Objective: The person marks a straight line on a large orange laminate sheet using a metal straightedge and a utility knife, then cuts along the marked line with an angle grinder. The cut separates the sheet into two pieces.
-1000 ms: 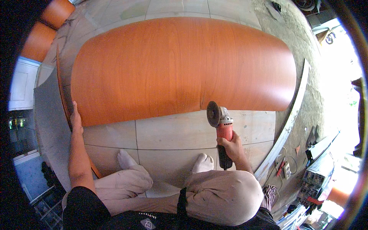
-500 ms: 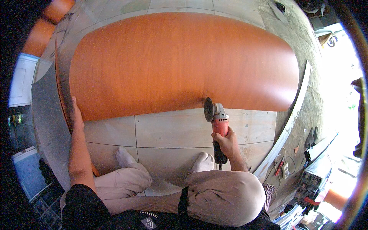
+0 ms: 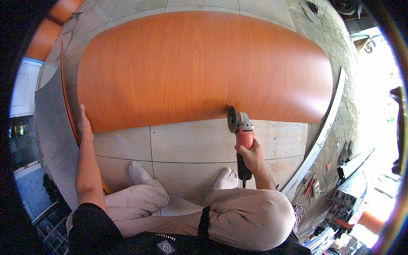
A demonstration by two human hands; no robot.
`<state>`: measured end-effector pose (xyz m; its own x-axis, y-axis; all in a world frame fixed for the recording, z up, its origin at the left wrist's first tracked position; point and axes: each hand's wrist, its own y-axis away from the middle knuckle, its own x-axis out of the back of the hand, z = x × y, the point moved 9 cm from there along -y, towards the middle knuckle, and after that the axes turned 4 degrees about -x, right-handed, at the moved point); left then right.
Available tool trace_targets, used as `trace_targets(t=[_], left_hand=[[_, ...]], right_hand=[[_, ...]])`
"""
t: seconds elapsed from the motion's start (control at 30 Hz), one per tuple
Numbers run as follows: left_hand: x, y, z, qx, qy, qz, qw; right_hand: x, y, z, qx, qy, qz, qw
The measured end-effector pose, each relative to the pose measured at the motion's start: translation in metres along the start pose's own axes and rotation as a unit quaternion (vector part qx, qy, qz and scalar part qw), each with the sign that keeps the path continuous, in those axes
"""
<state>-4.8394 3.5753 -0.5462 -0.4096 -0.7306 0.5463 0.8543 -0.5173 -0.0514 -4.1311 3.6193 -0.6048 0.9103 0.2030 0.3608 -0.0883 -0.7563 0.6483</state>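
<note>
at five o'clock of the orange panel (image 3: pixel 199 63), the right hand (image 3: pixel 250 155), fingers clamped on the red grinder (image 3: pixel 243 140), has brought its disc onto the panel's near edge; the left hand (image 3: pixel 84 125) lies flat at eight o'clock, fingers together.

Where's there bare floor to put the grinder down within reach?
Bare tiled floor lies between the orange board's near edge and the feet, left of the angle grinder in the right hand. The left hand rests at the board's left corner. Crowded: tools and cables along the right wall.
</note>
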Motion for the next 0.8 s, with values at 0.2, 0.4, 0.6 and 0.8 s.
trace_targets(t=[0.2,0.4,0.6,0.8], left_hand=[[0.002,0.001,0.007,-0.049,-0.031,-0.001,0.998],[0.001,-0.003,-0.005,-0.02,-0.011,0.007,1.0],[-0.001,-0.001,-0.004,-0.023,-0.011,-0.003,1.0],[-0.001,-0.003,-0.003,-0.051,-0.031,-0.003,0.998]], right_hand=[[0.0,-0.005,0.004,0.004,0.009,0.006,1.0],[0.0,-0.008,0.009,-0.005,0.011,0.008,1.0],[0.0,-0.011,0.012,-0.009,0.016,0.009,1.0],[-0.001,-0.011,0.01,0.002,-0.002,0.002,1.0]])
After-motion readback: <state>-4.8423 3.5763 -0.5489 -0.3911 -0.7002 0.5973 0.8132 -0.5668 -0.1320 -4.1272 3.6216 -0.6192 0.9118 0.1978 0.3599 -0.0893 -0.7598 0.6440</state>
